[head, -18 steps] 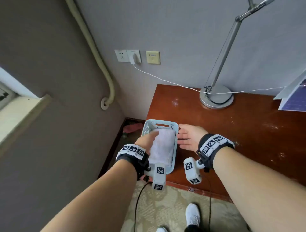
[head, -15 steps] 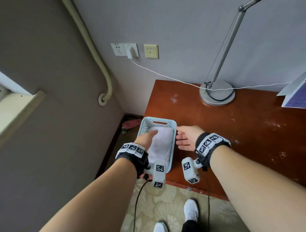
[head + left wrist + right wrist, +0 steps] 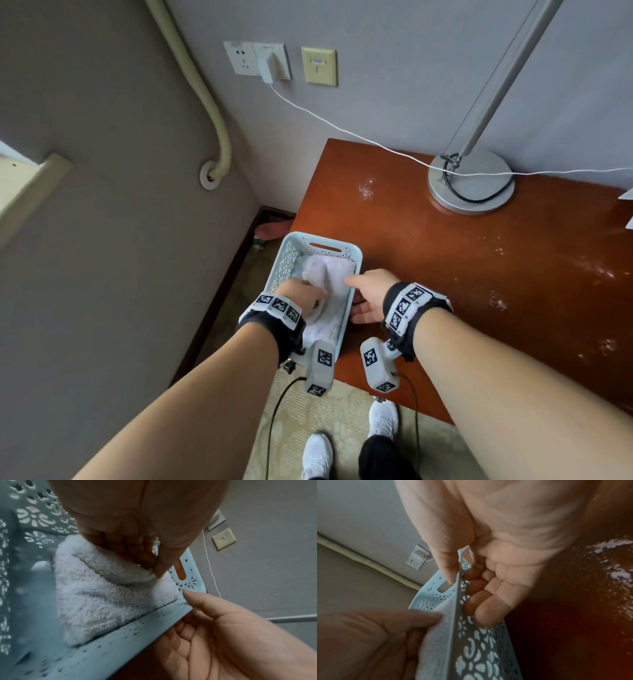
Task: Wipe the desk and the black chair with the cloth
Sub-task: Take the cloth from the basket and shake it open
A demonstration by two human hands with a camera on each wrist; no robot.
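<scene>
Since the earlier frame, left hand (image 3: 301, 294) has bunched up the white cloth (image 3: 329, 284) inside the pale blue basket (image 3: 356, 253), now pinching a fold. Right hand (image 3: 368, 294) grips the basket's side wall, thumb inside, fingers outside. Basket sits at the desk (image 3: 445, 260) corner.

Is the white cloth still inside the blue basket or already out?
Inside: the cloth lies within the basket, one fold pinched up by the left hand.
</scene>
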